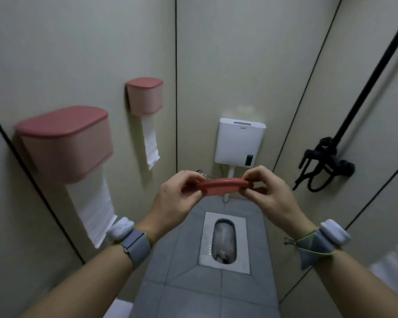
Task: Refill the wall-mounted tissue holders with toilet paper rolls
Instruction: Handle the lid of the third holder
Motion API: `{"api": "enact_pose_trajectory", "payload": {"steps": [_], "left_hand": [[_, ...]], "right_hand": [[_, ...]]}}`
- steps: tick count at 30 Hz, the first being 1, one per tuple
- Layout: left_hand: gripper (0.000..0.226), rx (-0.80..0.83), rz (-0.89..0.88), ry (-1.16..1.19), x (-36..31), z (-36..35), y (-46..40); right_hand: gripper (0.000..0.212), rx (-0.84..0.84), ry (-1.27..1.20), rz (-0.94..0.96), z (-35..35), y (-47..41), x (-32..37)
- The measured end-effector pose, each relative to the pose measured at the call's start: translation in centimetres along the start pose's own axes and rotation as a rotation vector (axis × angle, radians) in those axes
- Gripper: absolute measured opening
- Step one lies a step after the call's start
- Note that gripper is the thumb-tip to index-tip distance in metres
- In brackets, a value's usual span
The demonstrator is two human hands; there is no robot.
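Both hands (177, 198) (269, 193) pinch pink lid (223, 185) — level.

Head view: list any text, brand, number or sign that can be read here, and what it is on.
No text can be read.
White flush tank: a small dark mark under its top slot, too blurred to read.
Near pink tissue holder, far pink tissue holder and pink lid: no lettering visible.

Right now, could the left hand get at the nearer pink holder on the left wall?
Probably yes, once freed: the left hand pinches the red lid together with the right hand, yet nothing stands between it and the nearer holder.
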State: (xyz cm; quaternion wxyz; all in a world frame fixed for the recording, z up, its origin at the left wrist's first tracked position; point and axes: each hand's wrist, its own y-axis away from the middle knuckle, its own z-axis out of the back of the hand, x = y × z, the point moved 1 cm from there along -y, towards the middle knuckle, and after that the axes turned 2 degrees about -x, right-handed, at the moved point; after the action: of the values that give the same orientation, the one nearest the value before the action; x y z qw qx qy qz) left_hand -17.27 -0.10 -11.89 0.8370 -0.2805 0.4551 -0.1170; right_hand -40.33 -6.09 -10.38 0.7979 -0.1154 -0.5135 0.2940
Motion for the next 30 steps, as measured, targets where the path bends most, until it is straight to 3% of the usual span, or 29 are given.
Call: {"api": "enact_pose_trajectory", "payload": {"steps": [3,8,17,24,30], "left_hand": [[0.014,0.029,0.005,0.077,-1.2,-2.4,-1.5],[0.008,0.008,0.164,0.387,-4.1,-7.6,-3.4],[0.014,-0.037,0.49,0.855,-8.0,-13.8,-5.6],[0.021,0.095,0.441,0.633,-11.8,-14.6,-9.5],[0.021,-0.056,0.479,0.677,-14.1,-16.1,-14.0]], "right_hand": [[0.023,-0.054,-0.022,-0.014,3.4,0.1,0.1],[0.026,-0.15,-0.119,-0.118,8.6,1.1,-1.5],[0.012,-0.096,-0.338,-0.216,13.4,2.9,-4.8],[0.019,-0.163,-0.338,-0.245,17.7,2.7,-4.5],[0.058,-0.187,-0.016,-0.081,20.4,3.4,-2.7]]}}
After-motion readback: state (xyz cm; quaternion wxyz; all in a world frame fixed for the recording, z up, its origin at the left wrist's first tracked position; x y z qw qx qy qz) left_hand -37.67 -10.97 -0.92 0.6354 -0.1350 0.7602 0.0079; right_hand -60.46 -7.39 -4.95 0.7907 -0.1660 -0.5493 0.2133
